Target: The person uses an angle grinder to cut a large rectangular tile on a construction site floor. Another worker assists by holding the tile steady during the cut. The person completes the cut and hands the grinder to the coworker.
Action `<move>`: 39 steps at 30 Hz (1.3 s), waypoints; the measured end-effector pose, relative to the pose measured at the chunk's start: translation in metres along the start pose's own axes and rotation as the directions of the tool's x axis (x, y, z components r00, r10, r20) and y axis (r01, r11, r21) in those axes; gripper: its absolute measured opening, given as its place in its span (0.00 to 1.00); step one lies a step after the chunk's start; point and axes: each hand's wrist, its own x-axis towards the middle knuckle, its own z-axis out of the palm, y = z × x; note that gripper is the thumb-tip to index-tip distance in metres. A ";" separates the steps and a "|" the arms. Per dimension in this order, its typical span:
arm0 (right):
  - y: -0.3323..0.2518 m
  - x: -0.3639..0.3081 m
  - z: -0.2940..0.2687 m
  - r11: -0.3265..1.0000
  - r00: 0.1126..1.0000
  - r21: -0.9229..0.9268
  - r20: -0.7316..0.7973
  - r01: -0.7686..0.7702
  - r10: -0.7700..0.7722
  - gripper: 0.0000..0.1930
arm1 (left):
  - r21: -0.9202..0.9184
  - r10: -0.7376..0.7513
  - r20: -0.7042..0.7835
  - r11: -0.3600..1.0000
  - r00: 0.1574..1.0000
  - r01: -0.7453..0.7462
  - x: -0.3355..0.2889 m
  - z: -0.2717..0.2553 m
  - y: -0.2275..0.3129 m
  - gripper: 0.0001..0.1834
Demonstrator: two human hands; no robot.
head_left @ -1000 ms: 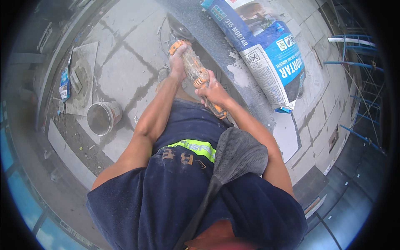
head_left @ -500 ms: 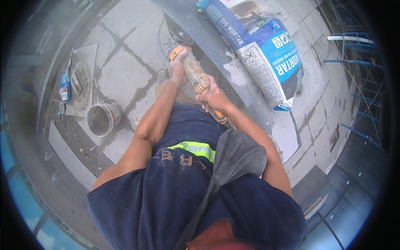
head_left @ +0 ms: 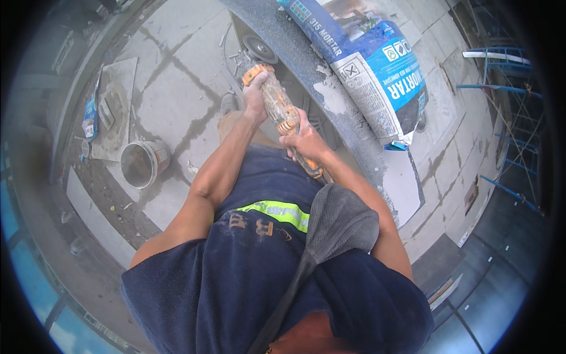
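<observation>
A dusty orange angle grinder is gripped in both hands, its round disc at the far end. My left hand wraps round the front of the body, just behind the orange head. Farther back, my right hand closes round the rear handle. The disc is beside the left edge of a long grey slab with whitish patches; whether it touches the edge I cannot tell. On the slab lies a blue and white mortar bag, right of the grinder.
A dirty bucket stands on the paving at left. Beyond it, a trowel-like tool and a small blue packet lie on or beside a dusty board. Blue metal frames rise at far right. A grey mesh pouch hangs at my chest.
The grinder's head and disc have shifted slightly to the right in view. The disc shows more clearly, with less haze around it. Both hands keep their hold.
</observation>
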 end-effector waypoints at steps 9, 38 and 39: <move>-0.001 -0.007 -0.001 1.000 1.000 0.014 -0.008 -0.026 0.027 0.46 | -0.018 0.012 0.021 1.000 1.000 -0.012 -0.003 0.001 -0.004 0.18; -0.029 0.022 0.002 0.997 0.998 0.045 0.025 -0.055 0.054 0.46 | 0.079 -0.029 0.046 0.997 0.999 0.025 0.039 -0.012 0.016 0.24; -0.032 0.027 0.003 0.998 0.999 0.044 0.025 -0.046 0.045 0.46 | 0.078 -0.031 0.043 0.997 0.999 0.027 0.043 -0.013 0.019 0.24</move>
